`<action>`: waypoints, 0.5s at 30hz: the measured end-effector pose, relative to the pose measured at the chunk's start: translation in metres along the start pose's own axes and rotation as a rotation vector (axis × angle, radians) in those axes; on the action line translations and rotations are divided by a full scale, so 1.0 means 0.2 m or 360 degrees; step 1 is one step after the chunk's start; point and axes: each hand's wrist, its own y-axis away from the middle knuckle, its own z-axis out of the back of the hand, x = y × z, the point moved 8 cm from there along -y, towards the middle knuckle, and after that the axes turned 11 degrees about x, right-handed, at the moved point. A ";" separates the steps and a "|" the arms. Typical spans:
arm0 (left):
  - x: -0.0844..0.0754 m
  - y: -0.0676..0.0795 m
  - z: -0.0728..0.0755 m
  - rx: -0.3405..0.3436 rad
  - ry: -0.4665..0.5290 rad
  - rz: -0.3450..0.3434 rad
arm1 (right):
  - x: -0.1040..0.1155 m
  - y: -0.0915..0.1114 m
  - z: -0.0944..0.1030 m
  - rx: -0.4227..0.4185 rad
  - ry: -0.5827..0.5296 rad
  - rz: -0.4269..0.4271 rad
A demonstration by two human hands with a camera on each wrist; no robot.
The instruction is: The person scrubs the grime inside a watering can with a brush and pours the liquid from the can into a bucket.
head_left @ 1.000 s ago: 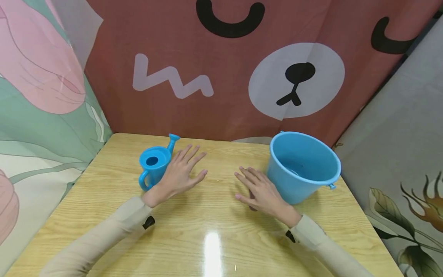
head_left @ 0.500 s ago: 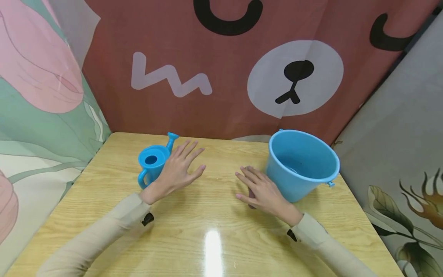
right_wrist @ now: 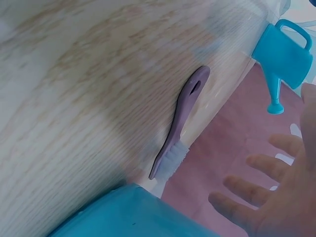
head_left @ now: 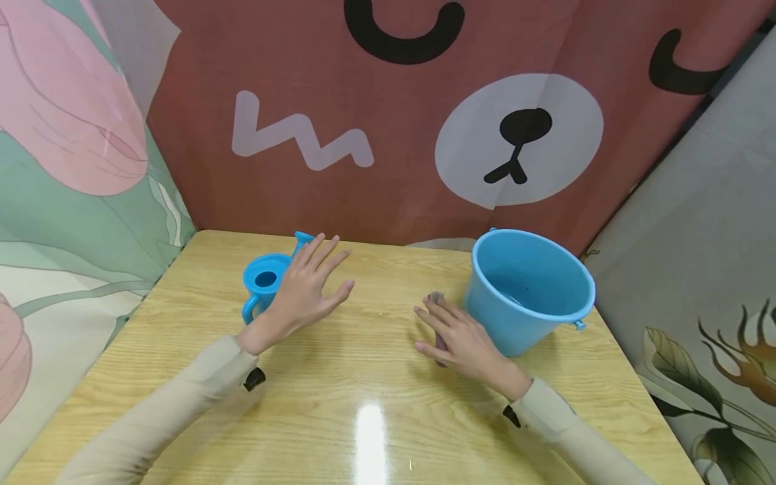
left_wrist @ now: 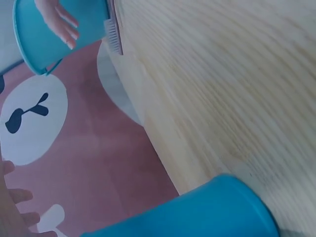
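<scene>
A blue toy watering can stands at the left of the table, its spout toward the back right. My left hand hovers beside and partly over it, fingers spread and holding nothing. On the right, my right hand is held above a small purple-handled brush, its fingers straight and apart from it. The right wrist view shows the brush lying on the table with pale bristles at one end; in the head view the hand hides much of it. A light blue bucket stands upright just right of that hand.
The wooden table ends at a brown cloth backdrop printed with a bear face. Patterned cloths hang along the left and right sides. A small peg for a handle sticks out of the bucket's right rim.
My left hand has shifted slightly left and toward the back, covering more of the watering can and its spout. The right hand, brush and bucket stay nearly where they were.
</scene>
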 end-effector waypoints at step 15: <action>0.06 0.03 0.07 -0.0076 0.0025 0.0107 | -0.01 0.00 -0.02 0.0064 0.0007 -0.0046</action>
